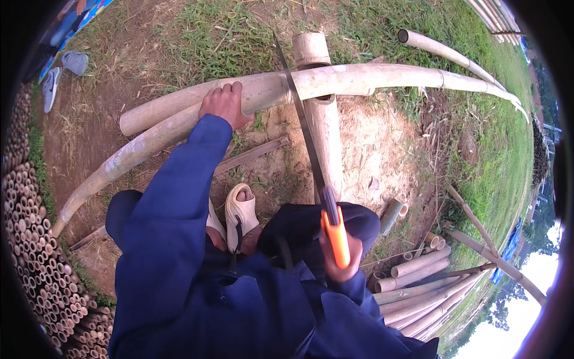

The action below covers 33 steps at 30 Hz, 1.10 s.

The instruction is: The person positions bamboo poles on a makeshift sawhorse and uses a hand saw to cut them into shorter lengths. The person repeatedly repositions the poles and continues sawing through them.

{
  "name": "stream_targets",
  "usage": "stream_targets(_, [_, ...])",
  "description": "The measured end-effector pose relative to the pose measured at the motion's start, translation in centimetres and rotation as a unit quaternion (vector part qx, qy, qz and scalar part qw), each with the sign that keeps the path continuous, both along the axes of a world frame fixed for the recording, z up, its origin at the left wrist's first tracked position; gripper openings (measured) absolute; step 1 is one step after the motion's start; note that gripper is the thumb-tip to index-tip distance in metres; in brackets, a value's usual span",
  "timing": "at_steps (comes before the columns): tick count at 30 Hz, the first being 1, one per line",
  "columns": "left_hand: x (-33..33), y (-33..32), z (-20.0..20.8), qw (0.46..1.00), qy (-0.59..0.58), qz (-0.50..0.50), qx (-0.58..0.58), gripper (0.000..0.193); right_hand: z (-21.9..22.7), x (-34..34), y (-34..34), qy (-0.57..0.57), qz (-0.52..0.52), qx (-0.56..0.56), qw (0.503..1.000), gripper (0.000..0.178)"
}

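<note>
A long, pale bamboo pole (371, 76) lies crosswise over a thicker bamboo length (324, 149) that has a notch cut near its far end. My left hand (224, 106) is wrapped over the pole left of this crossing. A second bamboo end (149, 115) shows just beyond it, at the left. My right hand (345, 263), nearer my body, grips the orange handle of a hand saw (311, 143). The saw's long dark blade points away from me and crosses the pole just by the notched support. Whether its teeth have entered the pole, I cannot tell.
Cut bamboo ends (30, 239) are stacked at the left. Several poles (421, 263) lie at the lower right, beside a slanting pole frame (508, 269). Another pole (448, 55) rests on the grass at the far right. Someone's grey shoes (75, 61) show at the upper left.
</note>
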<state>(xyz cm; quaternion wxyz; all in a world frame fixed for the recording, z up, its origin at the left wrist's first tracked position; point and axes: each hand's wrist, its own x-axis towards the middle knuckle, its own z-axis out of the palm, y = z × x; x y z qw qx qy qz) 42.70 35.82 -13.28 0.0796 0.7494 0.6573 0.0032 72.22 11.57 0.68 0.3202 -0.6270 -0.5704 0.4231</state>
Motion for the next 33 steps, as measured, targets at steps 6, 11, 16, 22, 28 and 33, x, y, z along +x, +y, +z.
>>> stream_targets(6, [-0.3, 1.4, 0.8, 0.999, -0.02, -0.007, -0.026, 0.074, -4.9, -4.2, 12.1, 0.044, -0.008, 0.061, 0.997, 0.017])
stream_targets(11, [-1.0, 0.3, -0.3, 0.999, -0.02, -0.017, 0.029, 0.074, 0.0, 0.7, -2.4, -0.011, 0.013, 0.0, 1.0, 0.043])
stream_targets(16, [0.1, 0.9, -0.7, 0.999, -0.026, -0.005, 0.019, 0.073, -2.9, -1.3, 6.2, 0.033, -0.02, -0.037, 0.999, 0.02])
stream_targets(22, [-1.5, 2.1, 0.6, 1.0, -0.023, -0.008, -0.004, 0.072, -3.9, -2.6, 7.5, 0.063, -0.026, -0.027, 0.997, 0.017])
stream_targets(28, [-0.3, 0.3, -0.7, 1.0, -0.014, -0.012, -0.003, 0.072, -0.1, 0.0, 0.2, -0.02, 0.012, 0.015, 1.0, 0.035])
stream_targets(33, [-0.3, 2.0, 1.2, 0.999, -0.006, -0.002, -0.041, 0.077, -5.0, -3.4, 12.2, 0.052, 0.0, 0.015, 0.999, 0.018])
